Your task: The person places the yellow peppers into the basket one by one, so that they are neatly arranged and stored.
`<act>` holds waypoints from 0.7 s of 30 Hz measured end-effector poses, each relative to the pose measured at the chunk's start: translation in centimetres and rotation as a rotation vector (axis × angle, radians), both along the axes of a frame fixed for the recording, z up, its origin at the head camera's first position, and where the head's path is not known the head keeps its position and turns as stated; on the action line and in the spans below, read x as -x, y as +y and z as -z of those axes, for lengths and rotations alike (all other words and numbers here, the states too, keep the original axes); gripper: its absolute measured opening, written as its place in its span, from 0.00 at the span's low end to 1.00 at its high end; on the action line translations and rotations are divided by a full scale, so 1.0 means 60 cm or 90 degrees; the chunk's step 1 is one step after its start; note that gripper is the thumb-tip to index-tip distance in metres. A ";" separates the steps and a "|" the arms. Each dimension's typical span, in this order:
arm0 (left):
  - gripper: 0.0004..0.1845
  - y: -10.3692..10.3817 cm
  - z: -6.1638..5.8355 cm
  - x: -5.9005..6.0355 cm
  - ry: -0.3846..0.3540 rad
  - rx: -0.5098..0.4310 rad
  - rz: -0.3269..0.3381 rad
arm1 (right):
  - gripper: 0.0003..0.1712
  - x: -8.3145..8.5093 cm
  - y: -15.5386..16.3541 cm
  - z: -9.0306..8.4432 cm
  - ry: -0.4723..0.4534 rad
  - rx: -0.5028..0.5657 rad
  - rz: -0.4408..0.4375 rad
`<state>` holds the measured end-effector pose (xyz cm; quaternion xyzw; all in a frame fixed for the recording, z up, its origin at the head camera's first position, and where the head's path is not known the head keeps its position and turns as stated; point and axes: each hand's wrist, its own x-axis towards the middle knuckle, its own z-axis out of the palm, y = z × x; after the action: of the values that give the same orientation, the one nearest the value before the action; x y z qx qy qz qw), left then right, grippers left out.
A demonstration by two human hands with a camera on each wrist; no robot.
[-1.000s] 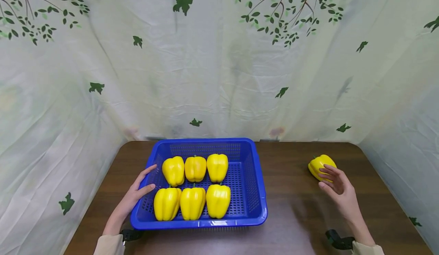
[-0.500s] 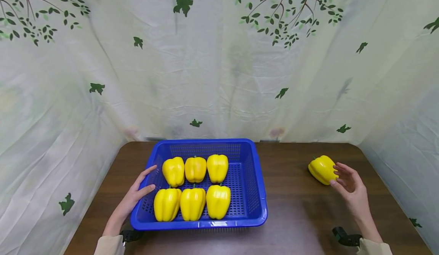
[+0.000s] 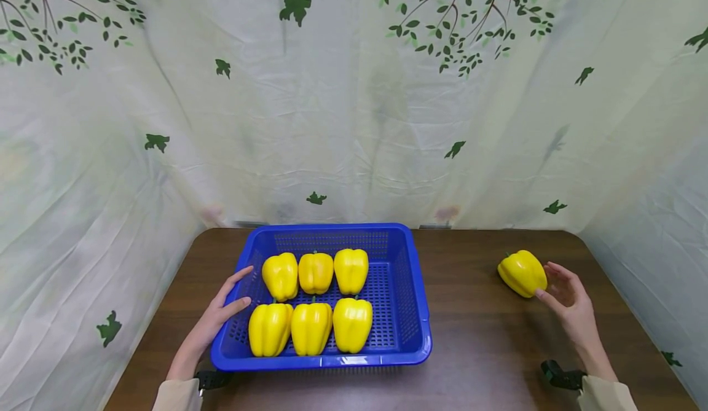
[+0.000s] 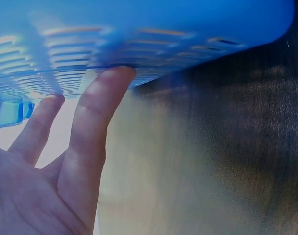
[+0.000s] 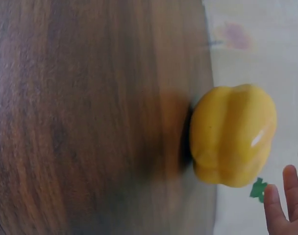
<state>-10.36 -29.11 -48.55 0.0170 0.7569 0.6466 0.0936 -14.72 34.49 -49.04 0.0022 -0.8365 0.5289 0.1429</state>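
A blue plastic basket (image 3: 409, 300) with perforated walls stands left of centre on the table. Several yellow bell peppers (image 3: 311, 328) lie in it in two rows. My left hand (image 3: 212, 316) is at its left side, fingers extended over the rim; in the left wrist view, fingertips touch the slotted wall. To the right, another yellow bell pepper (image 3: 522, 274) lies on its side on the tabletop. My right hand (image 3: 575, 306) is just right of it, fingers spread and slightly bent, holding nothing. The right wrist view shows the hand's fingers (image 5: 292, 193) apart from the pepper (image 5: 233, 134).
The brown wooden table (image 3: 464, 362) runs back to a pale curtain (image 3: 354, 122) printed with leaves and branches. Peppers fill the basket's left and middle; its right part shows bare slotted floor. Bare tabletop lies between the basket and the loose pepper.
My right hand has drawn back to the right from over the loose pepper, which now shows almost whole. The left hand and basket have stayed in place.
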 end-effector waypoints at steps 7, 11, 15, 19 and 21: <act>0.32 0.000 0.000 0.001 0.001 0.004 0.000 | 0.34 0.010 0.005 0.013 -0.007 -0.006 -0.001; 0.32 0.000 -0.001 0.000 -0.001 0.005 0.000 | 0.35 0.017 0.007 0.017 -0.023 -0.008 -0.004; 0.32 0.001 -0.002 0.000 -0.002 0.005 0.001 | 0.36 0.025 0.010 0.020 -0.018 -0.013 -0.004; 0.32 0.001 -0.002 0.000 -0.005 0.004 0.001 | 0.37 0.037 0.015 0.022 -0.021 -0.015 -0.020; 0.32 0.001 -0.002 0.000 -0.006 0.002 0.000 | 0.38 0.043 0.019 0.021 -0.038 -0.012 -0.036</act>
<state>-10.37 -29.05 -48.43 0.0138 0.7577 0.6451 0.0977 -17.30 35.61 -50.30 0.0117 -0.8448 0.5250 0.1027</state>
